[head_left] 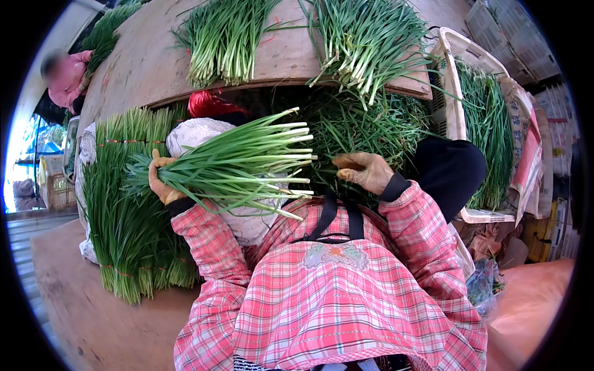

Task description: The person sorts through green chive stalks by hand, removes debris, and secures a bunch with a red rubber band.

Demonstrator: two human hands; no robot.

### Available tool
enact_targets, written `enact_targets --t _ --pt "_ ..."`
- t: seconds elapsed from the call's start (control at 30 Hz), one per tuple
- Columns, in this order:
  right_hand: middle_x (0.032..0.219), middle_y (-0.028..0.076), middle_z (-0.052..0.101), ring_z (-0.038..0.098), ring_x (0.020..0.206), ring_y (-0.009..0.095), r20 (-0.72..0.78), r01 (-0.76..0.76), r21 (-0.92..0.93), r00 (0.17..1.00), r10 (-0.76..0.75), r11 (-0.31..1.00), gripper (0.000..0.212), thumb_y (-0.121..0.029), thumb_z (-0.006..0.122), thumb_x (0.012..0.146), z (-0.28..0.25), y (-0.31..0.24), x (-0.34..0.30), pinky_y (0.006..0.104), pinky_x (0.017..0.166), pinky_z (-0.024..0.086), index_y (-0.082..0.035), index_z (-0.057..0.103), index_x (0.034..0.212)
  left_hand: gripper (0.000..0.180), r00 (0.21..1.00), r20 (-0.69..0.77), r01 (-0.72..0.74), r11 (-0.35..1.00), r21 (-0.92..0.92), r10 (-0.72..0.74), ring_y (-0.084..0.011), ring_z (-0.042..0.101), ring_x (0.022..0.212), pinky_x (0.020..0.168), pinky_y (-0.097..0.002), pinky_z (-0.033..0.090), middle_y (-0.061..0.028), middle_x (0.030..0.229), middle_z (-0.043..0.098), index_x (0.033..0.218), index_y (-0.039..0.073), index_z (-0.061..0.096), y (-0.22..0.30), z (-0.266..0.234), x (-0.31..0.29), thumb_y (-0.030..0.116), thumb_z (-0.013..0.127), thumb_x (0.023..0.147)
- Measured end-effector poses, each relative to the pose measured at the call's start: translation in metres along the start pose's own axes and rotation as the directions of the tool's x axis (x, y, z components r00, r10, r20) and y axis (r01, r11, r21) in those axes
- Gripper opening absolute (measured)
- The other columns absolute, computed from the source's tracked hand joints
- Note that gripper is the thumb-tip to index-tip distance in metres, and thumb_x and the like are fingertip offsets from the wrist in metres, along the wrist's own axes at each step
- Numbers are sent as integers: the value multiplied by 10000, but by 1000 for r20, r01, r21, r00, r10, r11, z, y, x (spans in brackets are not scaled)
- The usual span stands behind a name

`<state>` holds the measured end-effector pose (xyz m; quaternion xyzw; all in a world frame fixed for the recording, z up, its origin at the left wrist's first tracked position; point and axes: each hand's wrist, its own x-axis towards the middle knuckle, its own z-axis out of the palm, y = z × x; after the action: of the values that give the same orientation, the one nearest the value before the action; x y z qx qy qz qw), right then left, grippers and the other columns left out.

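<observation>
Fanning rightward from the clasping left hand [162, 184], the green bunch [244, 157] ends near the loosely parted right hand [368, 173].

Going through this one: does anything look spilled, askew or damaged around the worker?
Nothing looks clearly damaged. The untidiest spot is the tangled heap of loose green leaves below the edge of the wooden table, unlike the neatly tied bunches at left. The held bunch in the left hand is fanned out, its ends uneven.
</observation>
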<state>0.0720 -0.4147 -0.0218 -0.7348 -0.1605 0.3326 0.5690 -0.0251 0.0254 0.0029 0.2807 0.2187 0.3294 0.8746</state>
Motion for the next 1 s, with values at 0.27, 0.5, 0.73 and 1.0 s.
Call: enact_targets --t 0.27,0.5,0.73,1.0 --pt "1017 88 618 593 890 140 146 84 554 970 -196 828 362 -173 593 878 50 -49 40 257 784 487 25 530 1175 190 1000 -2 27 993 -119 -28 -169 576 628 648 -330 500 -37 709 589 984 33 565 11 -60 50 136 448 874" --pt "951 91 644 593 803 118 -83 161 513 987 -138 843 285 -202 564 897 13 -43 35 224 737 477 37 611 1045 222 999 -52 -6 994 -108 0 -174 601 695 703 -350 516 -59 834 626 1011 25 559 2 -30 21 160 450 872" --pt "896 53 664 581 786 102 231 256 166 929 -290 952 295 -200 632 845 59 -86 80 250 693 471 16 626 1046 262 996 -87 -23 987 -161 9 -165 572 683 668 -330 490 -39 786 600 1008 40 557 -3 -17 27 214 398 894" --pt "706 134 626 615 647 301 -243 307 -469 857 -455 828 110 -158 669 724 24 -70 36 356 603 491 -49 671 739 250 999 -22 26 987 -157 -30 -178 585 675 679 -347 499 -42 780 608 989 41 575 7 -28 18 203 422 877"
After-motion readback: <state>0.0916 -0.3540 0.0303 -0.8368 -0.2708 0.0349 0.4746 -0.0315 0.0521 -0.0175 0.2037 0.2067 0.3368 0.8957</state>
